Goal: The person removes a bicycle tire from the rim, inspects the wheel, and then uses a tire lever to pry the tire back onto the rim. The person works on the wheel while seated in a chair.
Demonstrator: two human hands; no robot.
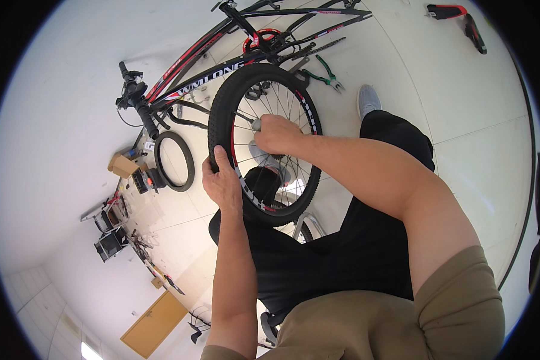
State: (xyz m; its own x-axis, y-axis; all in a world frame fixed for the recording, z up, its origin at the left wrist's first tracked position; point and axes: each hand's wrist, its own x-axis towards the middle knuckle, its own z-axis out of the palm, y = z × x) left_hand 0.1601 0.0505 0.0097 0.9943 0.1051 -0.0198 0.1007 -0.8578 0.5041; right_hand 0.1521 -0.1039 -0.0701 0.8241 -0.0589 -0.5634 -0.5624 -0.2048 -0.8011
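Note:
A bicycle wheel (pixel 218 120) with a black knobby tyre stands tilted in front of me, above my knees. My left hand (pixel 223 183) grips the tyre at its near left side, thumb lying over the tread. Inside the wheel, among the spokes, my right hand (pixel 277 133) is closed in a fist. From its thumb side sticks a grey-green rounded piece (pixel 256 124), in line with a thin dark stem that runs to the rim's left inner side. What kind of thing this is, I cannot make out; the fingers hide the rest.
A black and red bicycle frame (pixel 213 71) lies beyond the wheel. Green-handled pliers (pixel 327 77) are at its right, and a red and black folding tool (pixel 462 21) lies far right. A loose tyre (pixel 157 159) and an open cardboard box (pixel 122 166) are at left.

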